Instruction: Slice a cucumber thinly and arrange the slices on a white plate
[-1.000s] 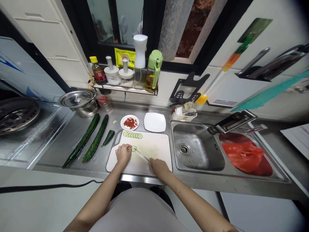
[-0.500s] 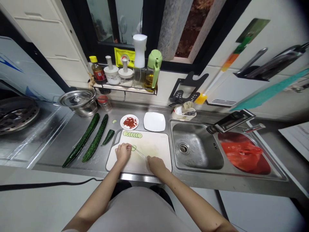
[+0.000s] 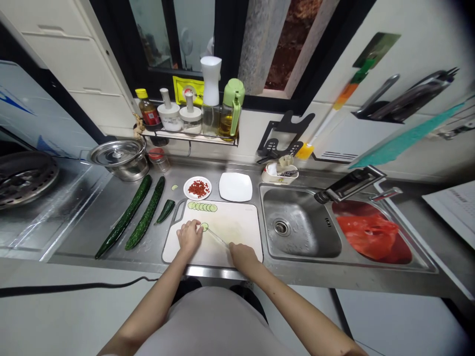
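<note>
On the white cutting board (image 3: 243, 222), my left hand (image 3: 190, 236) has its fingers bent, with the fingertips at the left edge of a thin cucumber slice (image 3: 204, 227). My right hand (image 3: 243, 256) is closed round the handle of a knife (image 3: 218, 238), whose narrow blade slants toward that slice and meets its right side. The handle is hidden in the fist. Along the board's far edge lies an overlapping row of cucumber slices (image 3: 202, 206). Left of the board rest a short cucumber end (image 3: 165, 211) and two whole cucumbers (image 3: 128, 210), (image 3: 147, 215).
Behind the board stand a small plate of red berries (image 3: 186, 188) and a white square plate (image 3: 235, 187). A steel sink (image 3: 304, 242) adjoins on the right, with a red plastic bag (image 3: 367, 236) in its second basin. A lidded pot (image 3: 126, 158) and seasoning shelf (image 3: 193, 136) are behind.
The right hand and knife have shifted slightly right and back, away from the left hand. The left hand stays at the slice. The whole view has tilted a little.
</note>
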Tool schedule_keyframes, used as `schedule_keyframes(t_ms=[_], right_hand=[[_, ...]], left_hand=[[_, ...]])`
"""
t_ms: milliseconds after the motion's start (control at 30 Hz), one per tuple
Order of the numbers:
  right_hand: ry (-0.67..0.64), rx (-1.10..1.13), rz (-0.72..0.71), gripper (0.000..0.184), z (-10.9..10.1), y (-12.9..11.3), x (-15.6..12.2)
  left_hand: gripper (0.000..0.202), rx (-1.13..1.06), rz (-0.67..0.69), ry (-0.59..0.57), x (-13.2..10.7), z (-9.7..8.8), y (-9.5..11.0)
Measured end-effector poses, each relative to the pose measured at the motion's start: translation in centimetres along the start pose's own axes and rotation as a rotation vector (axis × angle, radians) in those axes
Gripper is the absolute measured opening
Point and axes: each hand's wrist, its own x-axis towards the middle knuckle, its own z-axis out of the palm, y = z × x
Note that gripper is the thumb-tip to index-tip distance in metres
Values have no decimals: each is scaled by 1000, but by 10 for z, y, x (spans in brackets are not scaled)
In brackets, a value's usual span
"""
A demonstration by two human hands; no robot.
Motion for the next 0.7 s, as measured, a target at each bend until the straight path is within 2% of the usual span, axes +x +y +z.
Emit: schedule_keyframes(t_ms=[333, 700], right_hand=[[-14, 8, -5, 31, 0, -11, 18], [0, 5, -4, 32, 0, -7, 10]], left_hand=[[18, -25, -32, -4, 3, 4, 2], [15, -51, -41, -41, 8, 2, 11]])
